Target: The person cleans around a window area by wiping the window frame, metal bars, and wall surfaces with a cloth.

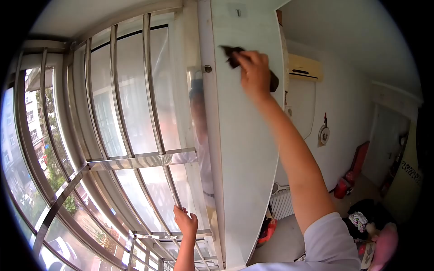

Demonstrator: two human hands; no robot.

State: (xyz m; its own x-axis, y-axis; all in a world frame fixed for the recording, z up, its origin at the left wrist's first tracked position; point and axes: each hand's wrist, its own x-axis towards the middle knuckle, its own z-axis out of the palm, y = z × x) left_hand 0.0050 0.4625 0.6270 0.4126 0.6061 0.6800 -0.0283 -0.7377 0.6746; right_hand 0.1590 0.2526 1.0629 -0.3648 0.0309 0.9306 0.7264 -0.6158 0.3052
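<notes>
My right hand [255, 74] is raised high, closed on a dark cloth [235, 55] that lies against a pale, smooth upright panel [244, 135]. One end of the cloth sticks out left of my fingers, and another dark part shows beside my wrist. Lower down, my left hand [186, 222] is wrapped round a thin metal bar [172, 187] of the window grille. Behind that grille stands a frosted window pane [131, 90].
A horizontal metal rail [142, 161] crosses the grille. At right, a room holds an air conditioner [305, 67], a white radiator [282, 203], a red bucket [342, 187] and a heap of clothes and soft things [384, 239]. Buildings and greenery show outside at left.
</notes>
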